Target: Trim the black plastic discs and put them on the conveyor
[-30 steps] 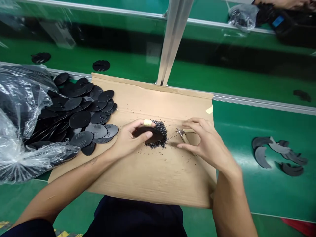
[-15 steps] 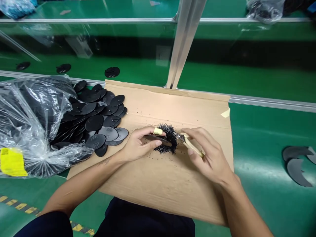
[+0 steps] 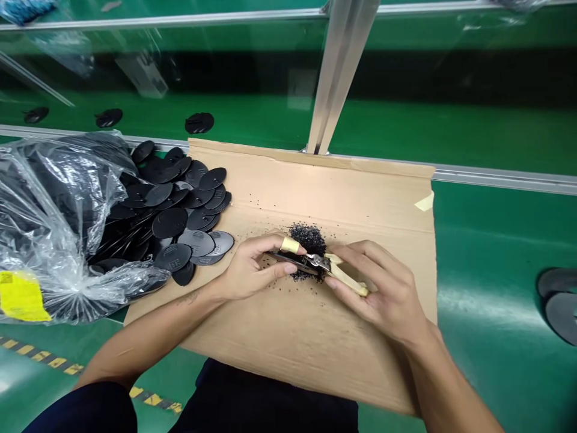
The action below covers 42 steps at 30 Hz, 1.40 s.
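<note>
On the far left sits a big clear bag (image 3: pixel 58 204) with a yellow label (image 3: pixel 22 296) on it. Next to it, a pile of black discs (image 3: pixel 169 222) spills onto a sheet of cardboard (image 3: pixel 270 337).

Then comes the left hand (image 3: pixel 252 270), with yellow tape (image 3: pixel 290 245) on one finger. Its grip is a pinch: thumb and finger press on one thin black disc (image 3: pixel 303 263). This disc is up over the middle of the cardboard, by a heap of tiny black bits (image 3: pixel 309 234). It is tipped so we see it almost from the side. Its long way runs left to right, and the right end dips a little.

Just right of it are small cutters (image 3: pixel 345 278). Their metal tips point left, at the disc, and the pale yellow handles slant down to the right. The right hand (image 3: pixel 392 291) has its fingers around the handles. I can't tell if the blades are closed.

This looks like the snipping step. A good snip calls for a still disc and tips right on the spot.

Far right, dark flat pieces (image 3: pixel 561 313) lie on the green bench (image 3: pixel 487 240).
</note>
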Each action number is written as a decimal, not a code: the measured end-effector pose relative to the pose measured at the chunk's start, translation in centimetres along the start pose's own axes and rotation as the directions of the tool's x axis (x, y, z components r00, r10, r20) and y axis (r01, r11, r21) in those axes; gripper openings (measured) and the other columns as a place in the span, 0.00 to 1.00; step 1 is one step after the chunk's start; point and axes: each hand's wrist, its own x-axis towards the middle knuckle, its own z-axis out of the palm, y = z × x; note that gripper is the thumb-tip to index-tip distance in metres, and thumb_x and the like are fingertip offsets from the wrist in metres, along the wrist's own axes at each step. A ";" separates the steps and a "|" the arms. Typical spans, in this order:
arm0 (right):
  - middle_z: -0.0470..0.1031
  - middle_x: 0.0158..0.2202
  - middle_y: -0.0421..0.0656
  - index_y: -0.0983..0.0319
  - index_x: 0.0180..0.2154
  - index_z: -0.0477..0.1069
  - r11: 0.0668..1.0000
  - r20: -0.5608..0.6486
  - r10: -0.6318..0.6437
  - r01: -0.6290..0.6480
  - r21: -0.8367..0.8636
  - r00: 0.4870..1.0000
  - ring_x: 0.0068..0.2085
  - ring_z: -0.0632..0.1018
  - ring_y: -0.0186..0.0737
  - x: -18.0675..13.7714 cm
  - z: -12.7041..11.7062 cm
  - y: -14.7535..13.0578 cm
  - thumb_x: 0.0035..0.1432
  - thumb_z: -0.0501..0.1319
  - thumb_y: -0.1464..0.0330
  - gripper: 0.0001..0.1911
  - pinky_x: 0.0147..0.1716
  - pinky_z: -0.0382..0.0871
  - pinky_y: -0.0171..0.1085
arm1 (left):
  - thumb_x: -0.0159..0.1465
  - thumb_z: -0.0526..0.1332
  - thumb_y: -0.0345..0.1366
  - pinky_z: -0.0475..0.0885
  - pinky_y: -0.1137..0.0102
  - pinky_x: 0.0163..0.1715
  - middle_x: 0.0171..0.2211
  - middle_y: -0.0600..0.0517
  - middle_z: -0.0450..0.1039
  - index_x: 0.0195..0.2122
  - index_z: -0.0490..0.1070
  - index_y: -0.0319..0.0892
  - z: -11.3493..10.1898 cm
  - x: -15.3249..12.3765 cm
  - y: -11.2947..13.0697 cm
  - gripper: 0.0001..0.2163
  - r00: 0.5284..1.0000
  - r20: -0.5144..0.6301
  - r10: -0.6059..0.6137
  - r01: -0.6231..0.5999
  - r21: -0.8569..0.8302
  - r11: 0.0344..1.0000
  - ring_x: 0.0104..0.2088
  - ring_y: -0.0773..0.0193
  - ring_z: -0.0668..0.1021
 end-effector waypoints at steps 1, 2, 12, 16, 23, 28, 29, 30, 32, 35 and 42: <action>0.77 0.48 0.52 0.60 0.58 0.70 1.000 -0.012 -0.016 0.016 -0.014 1.000 0.44 0.80 0.50 0.0 0.0 0.0 0.72 0.65 0.66 0.16 0.41 0.78 0.46 | 0.65 0.69 0.36 0.78 0.69 0.47 0.41 0.45 0.83 0.46 0.81 0.41 0.0 0.0 0.0 0.10 1.000 -0.001 0.000 0.000 0.002 1.000 0.43 0.61 0.83; 0.77 0.47 0.51 0.60 0.58 0.71 0.999 -0.020 -0.028 0.027 -0.029 0.999 0.43 0.80 0.50 0.0 0.0 0.0 0.72 0.65 0.67 0.16 0.40 0.79 0.46 | 0.65 0.70 0.37 0.79 0.68 0.47 0.41 0.45 0.83 0.46 0.81 0.41 0.1 0.0 0.0 0.10 1.000 -0.003 -0.001 0.001 0.003 1.000 0.43 0.61 0.83; 0.78 0.46 0.49 0.59 0.56 0.72 0.999 0.018 0.005 -0.004 -0.045 1.000 0.40 0.81 0.48 -0.1 -0.4 -0.4 0.74 0.64 0.67 0.12 0.37 0.78 0.45 | 0.65 0.69 0.43 0.79 0.70 0.43 0.40 0.46 0.83 0.43 0.80 0.40 0.7 -0.1 -0.1 0.12 0.998 -0.027 -0.048 0.047 -0.036 0.998 0.41 0.61 0.84; 0.78 0.45 0.48 0.59 0.54 0.73 0.999 0.002 0.016 -0.015 -0.046 1.000 0.40 0.81 0.48 -0.2 -0.4 -0.5 0.73 0.65 0.67 0.10 0.36 0.77 0.44 | 0.66 0.69 0.38 0.79 0.71 0.44 0.40 0.47 0.83 0.45 0.80 0.41 0.7 -0.1 0.0 0.09 1.000 -0.027 -0.011 0.010 -0.038 0.999 0.41 0.63 0.84; 0.79 0.46 0.48 0.59 0.55 0.75 0.998 -0.020 0.063 -0.063 0.021 0.998 0.41 0.81 0.48 -0.2 -0.1 -0.8 0.73 0.65 0.68 0.11 0.36 0.78 0.44 | 0.66 0.68 0.39 0.78 0.68 0.44 0.40 0.46 0.83 0.45 0.80 0.40 0.5 0.1 0.1 0.10 0.997 -0.017 0.076 -0.074 0.085 0.994 0.42 0.61 0.83; 0.79 0.43 0.46 0.61 0.53 0.76 0.974 -0.005 0.140 -0.137 0.182 0.990 0.38 0.81 0.44 0.0 0.2 -1.1 0.73 0.63 0.69 0.09 0.34 0.76 0.41 | 0.67 0.68 0.37 0.78 0.64 0.45 0.40 0.46 0.82 0.46 0.79 0.41 0.4 0.2 0.1 0.09 0.978 0.015 0.206 -0.205 0.207 0.957 0.42 0.61 0.81; 0.79 0.42 0.46 0.61 0.53 0.76 0.977 -0.015 0.140 -0.136 0.164 0.990 0.38 0.80 0.44 0.0 0.2 -1.0 0.73 0.63 0.69 0.09 0.34 0.76 0.40 | 0.67 0.67 0.37 0.77 0.65 0.45 0.40 0.46 0.82 0.47 0.78 0.41 0.3 0.2 0.1 0.09 0.978 0.011 0.211 -0.208 0.222 0.953 0.42 0.61 0.81; 0.78 0.42 0.46 0.61 0.53 0.76 0.985 -0.032 0.134 -0.129 0.119 0.990 0.38 0.80 0.44 0.0 0.2 -0.9 0.73 0.63 0.69 0.09 0.33 0.75 0.40 | 0.67 0.67 0.36 0.77 0.65 0.44 0.40 0.46 0.82 0.48 0.78 0.41 0.3 0.2 0.2 0.10 0.977 0.007 0.213 -0.209 0.235 0.949 0.42 0.62 0.81; 0.78 0.42 0.47 0.61 0.52 0.76 0.995 -0.064 0.095 -0.097 -0.029 0.993 0.39 0.80 0.46 0.0 0.1 -0.6 0.73 0.64 0.68 0.09 0.33 0.75 0.41 | 0.68 0.66 0.35 0.76 0.67 0.44 0.41 0.46 0.81 0.51 0.77 0.41 0.2 0.2 0.3 0.11 0.973 0.022 0.229 -0.227 0.259 0.939 0.42 0.62 0.80; 0.77 0.40 0.48 0.62 0.51 0.75 0.971 -0.057 0.002 -0.015 -0.239 0.998 0.37 0.78 0.47 -0.1 -0.2 -0.3 0.73 0.64 0.66 0.09 0.31 0.73 0.43 | 0.68 0.65 0.33 0.75 0.67 0.43 0.41 0.46 0.81 0.53 0.76 0.40 0.3 0.4 0.4 0.13 0.960 0.093 0.266 -0.282 0.320 0.905 0.41 0.63 0.80; 0.77 0.41 0.46 0.59 0.51 0.75 0.988 -0.060 0.111 -0.116 -0.098 0.992 0.39 0.78 0.46 0.2 -0.9 -0.5 0.72 0.65 0.65 0.10 0.36 0.74 0.42 | 0.68 0.65 0.34 0.76 0.65 0.44 0.43 0.46 0.82 0.52 0.77 0.42 0.1 0.4 0.6 0.12 0.974 0.039 0.222 -0.218 0.425 0.879 0.42 0.62 0.80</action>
